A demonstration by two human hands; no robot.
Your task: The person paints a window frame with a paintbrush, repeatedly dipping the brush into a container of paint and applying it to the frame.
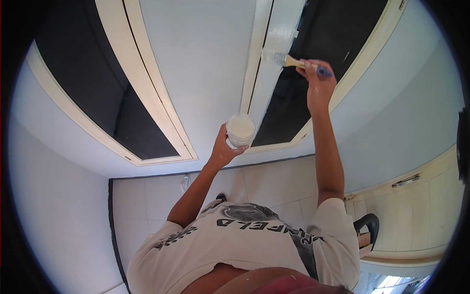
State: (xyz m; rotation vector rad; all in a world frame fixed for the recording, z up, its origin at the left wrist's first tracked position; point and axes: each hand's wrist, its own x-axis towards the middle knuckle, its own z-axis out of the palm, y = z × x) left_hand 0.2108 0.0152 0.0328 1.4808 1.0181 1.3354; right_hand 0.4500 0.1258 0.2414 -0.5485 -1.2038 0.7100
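On the pale shirt (264, 243) of the person there is printing in dark colour: large block letters, upside down in this view, among which E, L and D can be read. The folds of the cloth disturb the other letters, so I cannot give the complete word. Beside the letters are grey and black printed patches.

The left hand (226, 151) is closed around a round, clear container (240, 137), which looks like plastic and holds thick white paint (241, 128) with a smooth surface. The container is in front of the lower part of the window frames, above the floor. The right hand (318, 81) grasps a flat paintbrush (293, 62) by its handle, which is of light wood with a dark blue end. The brush has a shiny metal band, and its pale bristles (268, 55) are at a white frame (280, 29); they seem to touch it.

This frame runs along a dark, glossy pane (333, 29). A second dark pane (98, 73), long and narrowing, stands at the left inside a cream frame (147, 83). Between them is a smooth, pale wall section (200, 54). The floor (267, 183) has light square tiles, bordered by a dark skirting (111, 215). On the floor lies a small, partly transparent object (184, 183). To the right is a cream door (416, 215) with a metal handle (406, 181).
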